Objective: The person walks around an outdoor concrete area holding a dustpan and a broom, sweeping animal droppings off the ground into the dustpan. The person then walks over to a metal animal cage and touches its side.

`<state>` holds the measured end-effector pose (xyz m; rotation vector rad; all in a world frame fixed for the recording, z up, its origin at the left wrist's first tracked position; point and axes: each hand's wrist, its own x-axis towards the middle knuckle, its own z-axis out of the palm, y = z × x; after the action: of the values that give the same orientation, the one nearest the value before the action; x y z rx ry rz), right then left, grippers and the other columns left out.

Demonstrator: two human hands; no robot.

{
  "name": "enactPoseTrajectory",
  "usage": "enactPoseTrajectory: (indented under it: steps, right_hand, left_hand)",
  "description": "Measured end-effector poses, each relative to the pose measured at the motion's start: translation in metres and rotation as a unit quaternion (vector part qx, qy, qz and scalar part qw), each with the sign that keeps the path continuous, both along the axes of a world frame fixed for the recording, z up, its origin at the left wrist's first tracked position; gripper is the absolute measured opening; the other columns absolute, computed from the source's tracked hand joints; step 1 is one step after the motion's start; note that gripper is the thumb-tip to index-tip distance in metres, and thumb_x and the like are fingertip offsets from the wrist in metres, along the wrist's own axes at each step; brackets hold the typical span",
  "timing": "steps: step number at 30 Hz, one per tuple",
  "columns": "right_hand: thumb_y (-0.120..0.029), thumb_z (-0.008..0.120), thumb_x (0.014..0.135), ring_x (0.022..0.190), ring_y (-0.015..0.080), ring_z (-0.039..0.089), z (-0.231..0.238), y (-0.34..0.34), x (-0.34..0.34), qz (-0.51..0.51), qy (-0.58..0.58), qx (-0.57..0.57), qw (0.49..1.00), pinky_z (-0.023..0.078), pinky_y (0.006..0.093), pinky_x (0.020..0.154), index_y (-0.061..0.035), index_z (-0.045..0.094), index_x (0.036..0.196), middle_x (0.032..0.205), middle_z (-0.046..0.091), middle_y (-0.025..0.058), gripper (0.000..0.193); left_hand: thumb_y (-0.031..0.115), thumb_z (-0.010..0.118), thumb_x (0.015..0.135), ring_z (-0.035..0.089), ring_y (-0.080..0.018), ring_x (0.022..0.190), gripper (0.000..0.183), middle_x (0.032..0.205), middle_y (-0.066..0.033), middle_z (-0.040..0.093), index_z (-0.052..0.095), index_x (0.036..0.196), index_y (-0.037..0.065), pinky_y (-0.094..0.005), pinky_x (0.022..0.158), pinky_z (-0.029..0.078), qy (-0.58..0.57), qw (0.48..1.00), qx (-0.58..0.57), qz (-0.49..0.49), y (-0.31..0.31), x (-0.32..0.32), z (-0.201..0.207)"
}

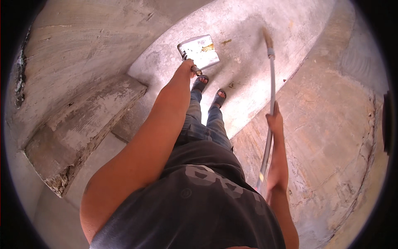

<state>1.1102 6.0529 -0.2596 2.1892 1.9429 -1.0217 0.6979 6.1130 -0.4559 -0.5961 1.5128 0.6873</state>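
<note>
My left hand (189, 67) is closed around the short handle of a pale, shiny dustpan (200, 46). The pan sits low over the floor, just past my feet, with a yellow-brown patch and a few dark bits on it. My right hand (274, 118) grips the long grey stick of a broom (272, 79). This stick runs from beside my body up to a tan brush end (268, 38), which is at the floor, to the right of the dustpan and apart from it. Between them lies a small yellow-brown scrap (226, 42).
The concrete floor (244, 95) is brightly lit and stained. On the left a rough wall (83, 41) rises behind a chipped concrete ledge (83, 128). Another worn concrete surface (327, 128) spreads along the right. My sandalled feet (200, 83) stand near the dustpan.
</note>
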Motion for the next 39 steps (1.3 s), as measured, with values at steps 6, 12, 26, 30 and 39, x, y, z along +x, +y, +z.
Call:
enactPoseTrajectory:
  steps: [6, 12, 26, 30, 39]
  right_hand:
    - [-0.015, 0.053, 0.065, 0.078, 0.0419, 0.057, -0.072, -0.065, -0.037, 0.123, -0.021, -0.236, 0.964, 0.046, 0.0446, 0.07, -0.005, 0.017, 0.135, 0.084, 0.057, 0.029, 0.079]
    - [-0.011, 0.053, 0.066, 0.088, 0.0399, 0.057, 0.02, -0.087, -0.037, 0.006, 0.092, -0.222, 0.971, 0.044, 0.0406, 0.076, -0.0143, 0.024, 0.135, 0.093, 0.056, 0.0295, 0.075]
    - [-0.013, 0.053, 0.064, 0.089, 0.04, 0.056, -0.028, -0.074, -0.056, 0.101, 0.069, -0.242, 0.963, 0.044, 0.0418, 0.076, -0.0103, 0.021, 0.135, 0.097, 0.056, 0.0282, 0.078]
    - [-0.009, 0.051, 0.066, 0.097, 0.0386, 0.054, 0.015, -0.061, -0.025, 0.057, 0.12, -0.179, 0.975, 0.043, 0.0389, 0.081, -0.0122, 0.026, 0.134, 0.106, 0.053, 0.0276, 0.073]
    - [-0.019, 0.057, 0.068, 0.082, 0.0376, 0.058, -0.042, 0.041, -0.02, 0.018, 0.01, -0.206, 0.978, 0.047, 0.0391, 0.071, -0.0058, 0.021, 0.134, 0.092, 0.058, 0.0267, 0.076]
  left_hand:
    - [0.007, 0.034, 0.084, 0.045, -0.0075, 0.037, 0.02, 0.05, 0.0003, 0.046, 0.053, 0.089, 0.008, -0.0209, 0.032, 0.039, 0.001, 0.995, -0.006, -0.097, 0.012, 0.021, 0.017]
    - [0.007, 0.035, 0.084, 0.047, -0.0101, 0.041, 0.016, 0.061, -0.0045, 0.05, 0.051, 0.089, 0.005, -0.0232, 0.035, 0.043, -0.009, 0.997, -0.016, -0.077, 0.005, 0.003, 0.006]
    - [0.0, 0.032, 0.078, 0.047, -0.0144, 0.04, 0.012, 0.06, -0.0092, 0.049, 0.041, 0.085, -0.002, -0.0253, 0.034, 0.04, 0.028, 0.991, 0.036, -0.126, 0.0, 0.002, 0.001]
    - [0.009, 0.032, 0.085, 0.046, -0.0094, 0.041, 0.014, 0.062, -0.0066, 0.051, 0.044, 0.085, 0.001, -0.0235, 0.034, 0.04, 0.03, 0.993, -0.016, -0.114, -0.003, -0.004, 0.01]
    - [0.012, 0.034, 0.088, 0.045, -0.0064, 0.041, 0.015, 0.057, -0.0024, 0.048, 0.047, 0.087, 0.004, -0.0205, 0.034, 0.039, 0.012, 0.997, -0.01, -0.08, -0.001, 0.014, -0.003]
